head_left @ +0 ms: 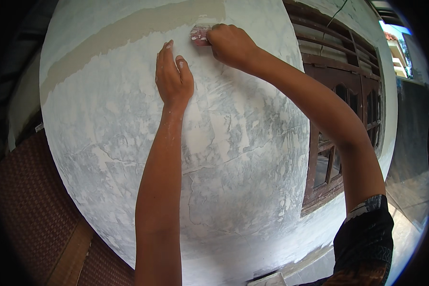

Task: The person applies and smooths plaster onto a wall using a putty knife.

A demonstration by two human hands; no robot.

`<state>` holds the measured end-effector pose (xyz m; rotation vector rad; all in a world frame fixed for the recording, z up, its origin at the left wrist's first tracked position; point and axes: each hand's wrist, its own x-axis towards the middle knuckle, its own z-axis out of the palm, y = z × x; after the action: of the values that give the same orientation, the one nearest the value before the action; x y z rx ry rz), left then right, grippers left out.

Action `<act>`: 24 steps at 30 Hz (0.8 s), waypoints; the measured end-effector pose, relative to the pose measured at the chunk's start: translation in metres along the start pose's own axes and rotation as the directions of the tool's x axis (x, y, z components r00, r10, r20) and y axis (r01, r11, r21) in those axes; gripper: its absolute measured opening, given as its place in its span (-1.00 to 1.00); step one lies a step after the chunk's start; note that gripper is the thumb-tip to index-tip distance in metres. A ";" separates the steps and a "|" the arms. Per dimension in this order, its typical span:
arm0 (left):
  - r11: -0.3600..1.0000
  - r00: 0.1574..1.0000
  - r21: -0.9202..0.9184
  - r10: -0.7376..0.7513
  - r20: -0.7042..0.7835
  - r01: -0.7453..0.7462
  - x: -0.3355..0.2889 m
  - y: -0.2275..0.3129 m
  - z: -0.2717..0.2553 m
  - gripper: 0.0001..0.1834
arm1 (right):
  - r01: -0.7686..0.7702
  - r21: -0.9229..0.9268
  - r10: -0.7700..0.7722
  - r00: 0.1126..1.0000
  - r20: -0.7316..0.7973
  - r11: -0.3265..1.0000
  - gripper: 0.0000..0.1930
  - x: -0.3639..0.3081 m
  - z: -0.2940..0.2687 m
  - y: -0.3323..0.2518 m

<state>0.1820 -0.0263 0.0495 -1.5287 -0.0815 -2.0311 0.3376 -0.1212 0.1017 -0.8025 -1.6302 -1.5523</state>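
My right hand (231,45) is closed around a reddish scraper (201,35) smeared with white, up near the top of the wall. The scraper's blade is against or very close to the white, patchy wall (224,138). Below and to the left, my left hand (174,78) is raised with its fingers stretched out, holding nothing. White specks mark its fingertips. Whether its palm touches the wall I cannot tell. Above both hands runs a beige-grey band (128,31) with a ragged lower edge.
Right of the wall section is a brown wooden window (326,162) with slatted vents (329,33) above it. A woven brown panel (33,195) leans at the lower left. At the bottom, a pale flat object (269,280) is partly visible. Thin cracks cross the wall.
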 end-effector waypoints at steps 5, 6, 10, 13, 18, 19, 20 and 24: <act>1.000 1.000 -0.008 0.001 -0.005 -0.001 0.000 0.004 0.006 -0.52 | -0.143 -0.009 0.141 0.987 -0.080 0.990 -0.87 0.039 -0.015 0.026; 1.000 1.000 -0.021 0.002 -0.008 -0.002 0.001 0.007 0.011 -0.52 | -0.146 -0.022 0.144 0.986 -0.079 0.989 -0.87 0.046 -0.009 0.044; 1.000 1.000 -0.026 0.005 -0.006 -0.005 0.000 0.005 0.012 -0.52 | -0.141 -0.186 0.140 0.990 -0.019 0.972 -0.87 0.041 0.011 0.059; 1.000 1.000 -0.012 0.007 -0.006 -0.007 0.000 0.000 0.001 -0.52 | 0.012 -0.044 -0.011 1.000 0.019 0.999 -0.90 0.009 0.005 0.006; 1.000 1.000 -0.030 0.002 -0.005 -0.002 0.002 0.005 0.006 -0.52 | -0.080 -0.072 0.074 0.993 -0.088 0.994 -0.90 0.031 -0.008 0.018; 1.000 1.000 -0.018 0.008 -0.009 -0.008 0.002 0.005 0.008 -0.52 | -0.070 -0.089 0.057 0.988 -0.141 0.994 -0.89 0.039 -0.006 0.030; 1.000 1.000 -0.009 0.012 -0.012 -0.012 0.001 0.006 0.011 -0.52 | -0.073 -0.096 0.060 0.988 -0.139 0.993 -0.89 0.042 -0.006 0.039; 1.000 1.000 -0.001 0.020 -0.007 -0.020 0.000 0.006 0.014 -0.52 | -0.024 -0.115 0.020 0.999 -0.035 0.993 -0.89 0.026 0.009 0.041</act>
<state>0.1967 -0.0259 0.0520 -1.5170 -0.0620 -2.0205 0.3569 -0.1105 0.1457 -0.8478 -1.5145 -1.6476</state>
